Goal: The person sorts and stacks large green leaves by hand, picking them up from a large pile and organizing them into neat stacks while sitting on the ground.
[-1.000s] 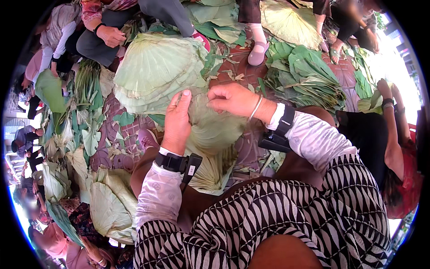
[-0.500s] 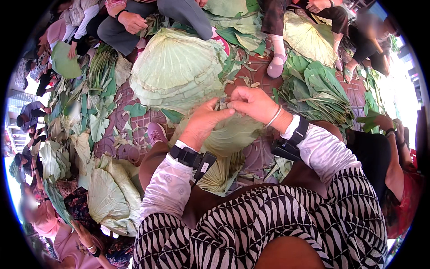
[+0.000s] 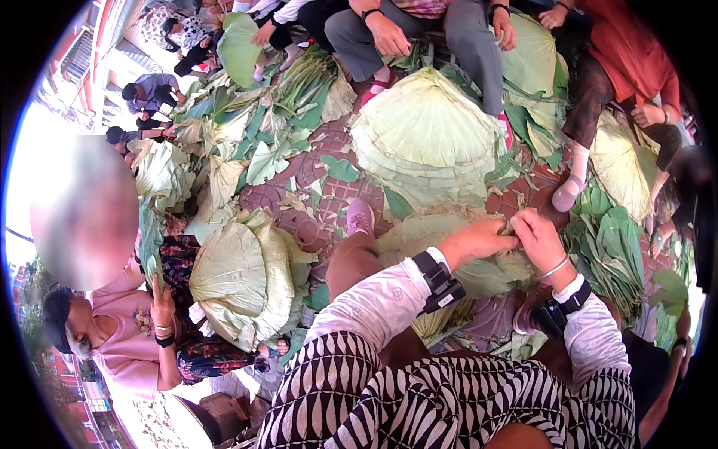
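My left hand and my right hand meet in front of me, fingertips pinched close together. Both are closed; anything between the fingers is too small or hidden to make out. Just under them lies a pale green lotus leaf pile, partly covered by my hands and forearms. Beyond it spreads a large fanned stack of lotus leaves, pale undersides up. A folded yellowish leaf shows below my left forearm.
Another lotus-leaf stack sits at left, near a seated person in pink holding a leaf. Green leaf bundles lie at right and far left. Scraps litter the red paving. Other people sit around.
The view has swung left, so the scene sits further right and the person in pink shows more fully. My hands stay together above the leaves, fingertips still pinched.
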`<action>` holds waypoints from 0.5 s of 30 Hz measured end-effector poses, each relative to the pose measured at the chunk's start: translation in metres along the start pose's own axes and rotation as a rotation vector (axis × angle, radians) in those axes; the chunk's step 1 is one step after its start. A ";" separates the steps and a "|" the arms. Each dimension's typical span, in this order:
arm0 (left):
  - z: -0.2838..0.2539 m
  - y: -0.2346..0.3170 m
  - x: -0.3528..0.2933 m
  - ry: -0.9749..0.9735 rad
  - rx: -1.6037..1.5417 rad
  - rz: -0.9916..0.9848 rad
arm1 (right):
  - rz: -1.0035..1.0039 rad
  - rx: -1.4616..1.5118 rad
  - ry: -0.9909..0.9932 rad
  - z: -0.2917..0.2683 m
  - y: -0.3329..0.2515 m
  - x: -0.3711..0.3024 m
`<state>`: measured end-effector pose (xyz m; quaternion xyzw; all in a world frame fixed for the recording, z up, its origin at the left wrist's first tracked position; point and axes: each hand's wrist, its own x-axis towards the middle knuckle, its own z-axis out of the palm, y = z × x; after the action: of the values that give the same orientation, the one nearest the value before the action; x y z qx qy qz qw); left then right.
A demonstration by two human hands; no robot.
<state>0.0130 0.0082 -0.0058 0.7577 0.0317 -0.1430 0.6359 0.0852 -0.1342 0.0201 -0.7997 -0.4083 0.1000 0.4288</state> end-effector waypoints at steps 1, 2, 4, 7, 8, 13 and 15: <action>-0.001 -0.008 0.001 0.059 0.130 0.009 | 0.120 0.120 -0.045 0.005 -0.001 0.001; -0.003 -0.012 0.003 0.099 0.254 0.031 | 0.102 0.065 -0.046 0.002 -0.005 0.002; 0.001 -0.010 0.005 0.055 0.191 0.094 | 0.058 0.014 -0.041 -0.002 -0.008 -0.002; -0.002 -0.005 0.005 -0.030 0.119 0.037 | -0.029 0.051 -0.035 0.000 -0.007 0.000; -0.002 0.001 0.001 -0.045 0.099 0.015 | -0.035 0.049 -0.032 0.000 -0.004 0.001; 0.001 -0.012 0.005 0.040 0.154 0.035 | 0.029 -0.009 -0.035 0.001 -0.001 -0.002; 0.007 -0.028 0.002 0.133 0.199 0.231 | -0.066 -0.111 0.003 0.007 0.000 -0.003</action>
<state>0.0072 0.0062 -0.0343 0.8234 -0.0280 -0.0210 0.5663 0.0795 -0.1324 0.0157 -0.8085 -0.4387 0.0617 0.3874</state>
